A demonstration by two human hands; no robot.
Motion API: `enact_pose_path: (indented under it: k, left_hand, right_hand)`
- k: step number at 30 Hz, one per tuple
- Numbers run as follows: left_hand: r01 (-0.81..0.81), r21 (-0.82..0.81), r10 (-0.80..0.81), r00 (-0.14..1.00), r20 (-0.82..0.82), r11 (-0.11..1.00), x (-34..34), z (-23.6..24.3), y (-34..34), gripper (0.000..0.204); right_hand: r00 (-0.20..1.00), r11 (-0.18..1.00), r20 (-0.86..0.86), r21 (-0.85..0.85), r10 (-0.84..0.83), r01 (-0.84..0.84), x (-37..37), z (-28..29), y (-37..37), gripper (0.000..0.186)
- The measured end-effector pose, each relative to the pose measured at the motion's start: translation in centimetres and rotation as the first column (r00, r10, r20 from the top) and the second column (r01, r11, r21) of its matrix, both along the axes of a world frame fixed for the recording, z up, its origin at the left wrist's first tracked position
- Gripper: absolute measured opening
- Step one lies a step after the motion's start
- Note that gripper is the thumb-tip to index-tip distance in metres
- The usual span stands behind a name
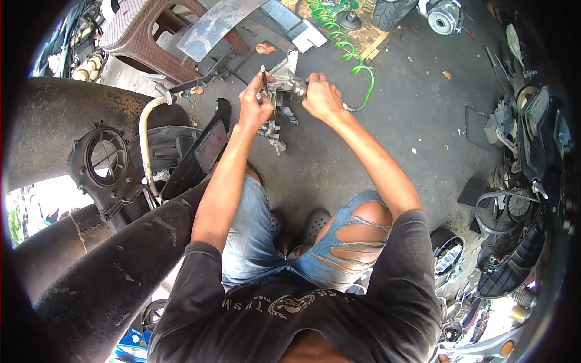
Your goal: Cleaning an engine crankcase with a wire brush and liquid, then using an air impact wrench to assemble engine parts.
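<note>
My left hand (pixel 255 109) is closed around slim dark rods with pale ends (pixel 263 74), which look like bolts. It rests against a grey metal engine casing (pixel 275 128) on the floor in front of my feet. My right hand (pixel 322 97) grips an air impact wrench (pixel 297 88), its rounded metal head pointing left at the casing. A green coiled air hose (pixel 370 85) joins the tool below that hand. The wrench's tip and the spot it meets are too small to make out.
A brown plastic stool (pixel 142 42) and a grey tray (pixel 283 18) stand at the far left. Thick rusty pipes (pixel 133 254) run along my left, with a black round-holed cover (pixel 106 160) against them. Motorcycle parts (pixel 511 242) pile up along the right.
</note>
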State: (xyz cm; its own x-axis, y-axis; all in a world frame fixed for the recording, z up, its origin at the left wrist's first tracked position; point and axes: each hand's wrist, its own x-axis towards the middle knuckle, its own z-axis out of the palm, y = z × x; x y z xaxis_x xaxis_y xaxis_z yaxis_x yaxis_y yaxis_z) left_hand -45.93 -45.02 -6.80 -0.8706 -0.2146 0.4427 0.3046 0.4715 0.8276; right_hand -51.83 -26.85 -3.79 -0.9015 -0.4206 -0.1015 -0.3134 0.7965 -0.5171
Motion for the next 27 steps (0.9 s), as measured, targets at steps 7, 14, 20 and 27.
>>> enact_pose_path:
  k: [7, 14, 20, 27]
  left_hand:
    - [0.01, -0.04, -0.009, 1.0, 0.022, 0.999, 0.3, 0.6, -0.1, 0.057]
    - [0.01, -0.024, -0.009, 1.0, 0.025, 1.0, 0.5, 0.8, 0.1, 0.056]
    - [0.012, -0.005, -0.012, 1.0, 0.023, 1.0, 0.3, 0.6, 0.0, 0.055]
    - [0.001, 0.004, -0.001, 0.999, 0.034, 1.0, -0.2, 0.3, 0.1, 0.046]
  right_hand:
    - [1.0, 1.0, -0.008, 0.013, -0.023, 0.023, -0.8, 1.7, -0.5, 0.041]
    - [0.996, 0.994, 0.013, 0.062, -0.092, 0.091, -2.4, 2.8, -0.9, 0.045]
    - [0.994, 0.989, 0.038, 0.11, -0.106, 0.101, -3.5, 3.2, -1.0, 0.045]
    - [0.994, 0.998, 0.108, 0.057, -0.001, -0.005, -3.4, 3.4, 0.2, 0.042]
